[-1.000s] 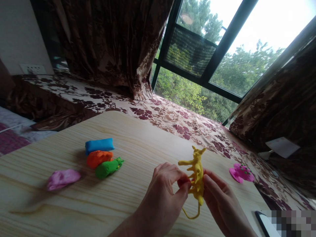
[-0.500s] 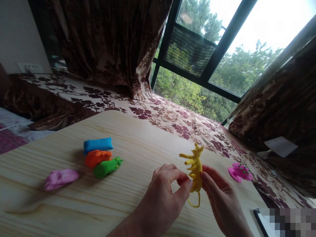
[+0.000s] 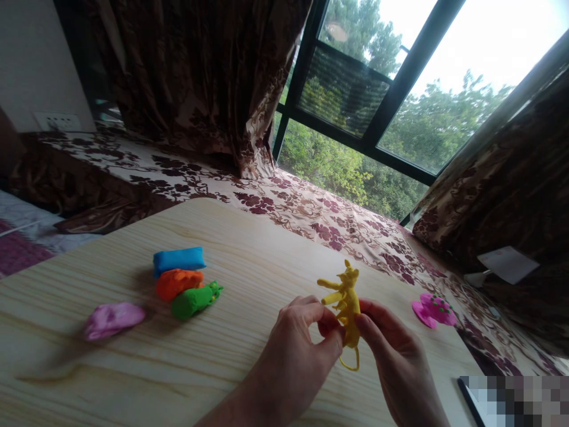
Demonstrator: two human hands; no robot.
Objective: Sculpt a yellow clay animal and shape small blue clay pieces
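A yellow clay animal figure (image 3: 345,296) with ears, thin forelegs and a curled tail is held upright above the wooden table (image 3: 249,249). My left hand (image 3: 296,350) pinches its lower body from the left with thumb and fingers. From the right, my right hand (image 3: 395,356) pinches the same part. Both hands are closed on the figure; its head points away from me.
On the table's left lie a blue clay block (image 3: 179,260), an orange lump (image 3: 178,283), a green piece (image 3: 194,299) and a pink lump (image 3: 113,319). A pink clay figure with green dots (image 3: 434,311) sits at right. A phone edge (image 3: 473,400) shows at bottom right.
The yellow figure has been turned slightly and drawn lower into my fingers, with less of the tail showing. Both hands stayed on it.
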